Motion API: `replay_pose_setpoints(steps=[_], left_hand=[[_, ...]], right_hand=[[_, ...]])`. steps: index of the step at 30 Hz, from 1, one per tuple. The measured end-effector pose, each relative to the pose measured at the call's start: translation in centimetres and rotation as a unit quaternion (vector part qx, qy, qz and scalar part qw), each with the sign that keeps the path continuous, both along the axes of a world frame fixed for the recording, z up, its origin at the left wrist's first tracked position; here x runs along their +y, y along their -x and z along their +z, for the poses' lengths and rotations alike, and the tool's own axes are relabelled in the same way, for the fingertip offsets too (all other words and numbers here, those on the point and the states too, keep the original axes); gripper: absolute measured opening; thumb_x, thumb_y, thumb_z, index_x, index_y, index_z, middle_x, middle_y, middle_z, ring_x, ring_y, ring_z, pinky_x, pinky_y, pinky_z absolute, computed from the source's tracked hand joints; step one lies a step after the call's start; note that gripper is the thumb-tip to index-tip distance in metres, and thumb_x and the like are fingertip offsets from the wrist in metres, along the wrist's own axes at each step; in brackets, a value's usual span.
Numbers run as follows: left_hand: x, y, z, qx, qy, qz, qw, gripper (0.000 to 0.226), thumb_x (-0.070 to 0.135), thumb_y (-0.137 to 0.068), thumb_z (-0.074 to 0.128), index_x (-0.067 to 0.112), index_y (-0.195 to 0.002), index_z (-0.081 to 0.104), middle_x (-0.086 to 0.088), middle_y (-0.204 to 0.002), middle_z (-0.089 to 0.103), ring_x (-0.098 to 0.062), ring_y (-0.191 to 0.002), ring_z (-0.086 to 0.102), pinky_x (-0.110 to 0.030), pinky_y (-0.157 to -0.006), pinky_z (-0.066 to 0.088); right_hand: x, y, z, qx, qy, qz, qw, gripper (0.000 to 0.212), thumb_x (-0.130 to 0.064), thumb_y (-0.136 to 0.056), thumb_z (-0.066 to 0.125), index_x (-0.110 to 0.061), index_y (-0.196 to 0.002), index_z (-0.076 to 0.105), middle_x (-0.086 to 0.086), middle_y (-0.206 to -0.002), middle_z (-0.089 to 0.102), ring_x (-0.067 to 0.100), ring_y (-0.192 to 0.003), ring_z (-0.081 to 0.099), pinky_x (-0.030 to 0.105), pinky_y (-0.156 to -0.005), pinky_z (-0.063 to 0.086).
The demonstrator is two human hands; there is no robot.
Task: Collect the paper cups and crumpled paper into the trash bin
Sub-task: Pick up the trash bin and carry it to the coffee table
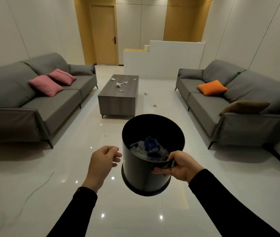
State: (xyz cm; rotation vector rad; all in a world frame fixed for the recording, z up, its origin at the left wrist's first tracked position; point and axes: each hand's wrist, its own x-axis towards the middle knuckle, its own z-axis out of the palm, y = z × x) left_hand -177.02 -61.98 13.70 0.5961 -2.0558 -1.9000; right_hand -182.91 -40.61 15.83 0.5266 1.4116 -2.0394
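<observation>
My right hand (178,165) grips the near rim of a black round trash bin (141,175), held above the floor and tilted toward me. Inside it lie pale and blue scraps. My left hand (104,159) hovers just left of the bin with loosely curled fingers, holding nothing. Ahead, on the dark wooden coffee table (117,101), a white paper cup (118,85) lies on its side among several crumpled white papers (125,82). More white scraps sit on the floor: one (146,93) right of the table, another (155,105) nearer, and a small piece (106,135) left of the bin.
A grey sofa with two pink cushions (50,84) lines the left wall; a grey sofa with orange (212,87) and brown cushions lines the right. A white counter (163,62) and a wooden door stand at the back. A thin cable (33,190) trails across the glossy white floor.
</observation>
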Motion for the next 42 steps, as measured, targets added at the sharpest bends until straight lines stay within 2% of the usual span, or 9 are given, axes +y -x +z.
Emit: replay_pose_setpoints(steps=[5,10,18,22,25,29,33,37,42], left_hand=[[-2.9,9.8,0.2,-0.01,0.014,-0.017,1.0,0.018,0.016,-0.091,0.053,0.012,-0.08,0.067,-0.008,-0.074,0.07,-0.018,-0.066,0.063,-0.026,-0.058,0.051],[-5.3,20.2,-0.7,-0.014,0.015,-0.019,1.0,0.018,0.016,-0.091,0.052,0.014,-0.081,0.067,-0.008,-0.076,0.07,-0.017,-0.067,0.063,-0.026,-0.059,0.052],[-6.9,41.8,-1.2,-0.022,0.056,-0.034,0.998,0.019,0.015,-0.091,0.05,0.019,-0.082,0.066,-0.003,-0.078,0.07,-0.016,-0.067,0.063,-0.024,-0.058,0.052],[-7.9,51.9,-1.1,-0.027,0.057,-0.016,0.998,0.019,0.016,-0.091,0.05,0.021,-0.081,0.066,-0.001,-0.077,0.07,-0.014,-0.067,0.063,-0.021,-0.055,0.051],[-8.9,58.8,-1.4,-0.035,0.047,-0.01,0.998,0.02,0.015,-0.091,0.05,0.021,-0.081,0.066,-0.002,-0.077,0.07,-0.015,-0.067,0.063,-0.022,-0.055,0.05],[-10.6,69.4,-2.9,-0.037,0.037,-0.013,0.999,0.019,0.015,-0.092,0.049,0.019,-0.085,0.065,-0.004,-0.08,0.069,-0.016,-0.069,0.063,-0.022,-0.057,0.05],[-13.0,81.2,-5.1,-0.025,0.025,-0.027,0.999,0.018,0.014,-0.092,0.049,0.02,-0.084,0.065,-0.004,-0.079,0.069,-0.016,-0.07,0.063,-0.023,-0.057,0.051],[-15.4,93.8,-6.0,-0.04,-0.003,-0.05,0.998,0.018,0.01,-0.091,0.05,0.016,-0.085,0.067,-0.007,-0.077,0.07,-0.018,-0.068,0.062,-0.025,-0.057,0.05],[-16.0,107.5,-3.8,-0.032,-0.002,-0.085,0.996,0.019,0.009,-0.089,0.051,0.017,-0.084,0.067,-0.006,-0.074,0.07,-0.013,-0.061,0.061,-0.024,-0.054,0.051]], right_hand=[[-2.4,9.4,0.0,-0.026,0.002,-0.032,0.999,0.044,0.012,-0.08,0.018,-0.006,-0.117,0.034,0.032,-0.12,0.028,0.065,-0.116,0.035,0.043,-0.036,0.054],[-3.7,19.7,-2.1,-0.064,-0.027,-0.023,0.997,0.047,0.012,-0.08,0.019,-0.001,-0.122,0.034,0.044,-0.141,0.009,0.066,-0.116,0.038,0.05,-0.077,0.05],[-5.8,40.8,-4.9,-0.073,-0.033,-0.028,0.996,0.057,0.012,-0.082,0.02,0.0,-0.137,0.029,0.045,-0.142,0.003,0.068,-0.114,0.037,0.053,-0.091,0.046],[-6.7,51.7,-4.5,-0.036,-0.035,-0.043,0.998,0.049,0.015,-0.08,0.022,-0.002,-0.122,0.038,0.027,-0.119,0.035,0.063,-0.112,0.039,0.053,-0.07,0.05],[-7.2,58.6,-4.2,-0.029,-0.056,-0.053,0.997,0.044,0.016,-0.079,0.022,0.0,-0.116,0.04,0.02,-0.104,0.044,0.054,-0.098,0.044,0.056,-0.074,0.049],[-8.1,68.7,-4.9,-0.044,-0.064,-0.048,0.996,0.04,0.017,-0.08,0.023,-0.001,-0.111,0.041,0.023,-0.108,0.045,0.053,-0.109,0.047,0.055,-0.075,0.051],[-9.5,79.1,-6.5,-0.073,-0.052,-0.071,0.993,0.037,0.017,-0.081,0.023,-0.002,-0.109,0.038,0.021,-0.086,0.04,0.059,-0.117,0.038,0.056,-0.063,0.057],[-11.2,89.9,-6.9,-0.079,-0.039,-0.103,0.991,0.042,0.017,-0.079,0.023,-0.001,-0.112,0.042,0.021,-0.103,0.044,0.059,-0.114,0.043,0.058,-0.059,0.054],[-11.0,100.8,-4.7,-0.089,-0.029,-0.137,0.986,0.033,0.019,-0.079,0.023,-0.001,-0.084,0.049,0.022,-0.088,0.048,0.06,-0.115,0.043,0.055,-0.067,0.055]])
